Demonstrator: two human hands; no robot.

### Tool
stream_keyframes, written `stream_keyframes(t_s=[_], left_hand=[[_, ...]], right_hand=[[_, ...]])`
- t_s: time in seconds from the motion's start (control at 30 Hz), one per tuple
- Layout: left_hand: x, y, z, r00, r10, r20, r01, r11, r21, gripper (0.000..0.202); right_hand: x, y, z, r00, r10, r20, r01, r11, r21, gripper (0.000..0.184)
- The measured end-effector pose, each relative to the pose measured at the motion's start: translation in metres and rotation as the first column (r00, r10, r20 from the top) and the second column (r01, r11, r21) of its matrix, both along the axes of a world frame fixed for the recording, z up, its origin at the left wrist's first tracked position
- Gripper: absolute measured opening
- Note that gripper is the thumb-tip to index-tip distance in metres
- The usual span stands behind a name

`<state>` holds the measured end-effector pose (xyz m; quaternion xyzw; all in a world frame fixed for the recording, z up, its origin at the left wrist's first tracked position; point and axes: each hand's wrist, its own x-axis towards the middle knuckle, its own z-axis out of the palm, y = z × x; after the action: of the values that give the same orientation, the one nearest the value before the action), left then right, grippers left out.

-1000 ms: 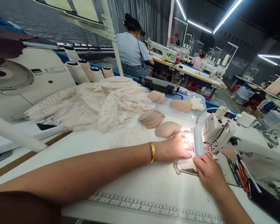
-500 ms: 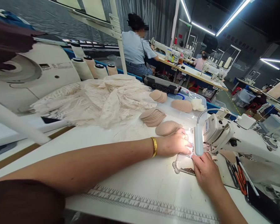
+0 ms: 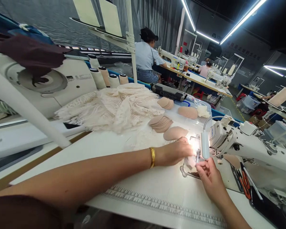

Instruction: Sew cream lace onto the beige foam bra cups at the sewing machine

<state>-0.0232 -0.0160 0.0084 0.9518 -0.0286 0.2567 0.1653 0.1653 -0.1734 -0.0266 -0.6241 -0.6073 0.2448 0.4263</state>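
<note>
A small pale fabric piece (image 3: 190, 162) lies beside the needle area of a white sewing machine (image 3: 246, 144), under a bright lamp (image 3: 204, 145). My left hand (image 3: 178, 152), with a gold bracelet at the wrist, is closed on the left part of this fabric, its fingertips partly lost in the glare. On the near side, my right hand (image 3: 211, 173) pinches the fabric's edge between thumb and forefinger. Just beyond my left hand are a beige oval pad (image 3: 175, 133) and a fanned stack of beige pads (image 3: 160, 124).
Cream lace fabric (image 3: 116, 106) is heaped at the back left, near thread cones (image 3: 97, 78). A ruler (image 3: 162, 206) runs along the front edge. Orange-handled scissors (image 3: 246, 183) and a black phone-like slab (image 3: 268, 206) lie at right. A co-worker (image 3: 146, 57) sits beyond.
My left hand has drawn slightly left, its fingers more curled. My right thumb and forefinger have come together in a pinch. The camera view has shifted a little.
</note>
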Motion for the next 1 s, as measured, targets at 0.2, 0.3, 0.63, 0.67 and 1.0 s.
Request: stream_keyframes(t_s=[0.2, 0.3, 0.63, 0.67, 1.0], left_hand=[[-0.055, -0.096, -0.009, 0.971, -0.161, -0.178, -0.114, 0.342, -0.933, 0.04], [-0.055, -0.116, -0.016, 0.999, 0.027, -0.018, -0.009, -0.293, -0.956, 0.055], [-0.056, -0.113, -0.005, 0.983, 0.072, 0.171, 0.185, -0.347, -0.919, 0.049], [-0.057, -0.114, -0.003, 0.978, 0.061, 0.198, 0.207, -0.343, -0.916, 0.05], [-0.043, -0.109, 0.001, 0.874, 0.476, 0.095, 0.276, -0.327, -0.904, 0.041]], right_hand=[[-0.06, -0.011, 0.004, 0.796, -0.191, -0.574, 0.163, 0.981, -0.101, 0.056], [-0.087, -0.033, -0.006, 0.815, -0.241, -0.526, 0.25, 0.967, -0.056, 0.049], [-0.084, -0.043, 0.017, 0.8, -0.222, -0.557, 0.142, 0.973, -0.184, 0.062], [-0.08, -0.041, 0.02, 0.72, -0.236, -0.653, 0.114, 0.968, -0.225, 0.069], [-0.091, -0.043, -0.012, 0.591, -0.236, -0.771, 0.256, 0.962, -0.099, 0.087]])
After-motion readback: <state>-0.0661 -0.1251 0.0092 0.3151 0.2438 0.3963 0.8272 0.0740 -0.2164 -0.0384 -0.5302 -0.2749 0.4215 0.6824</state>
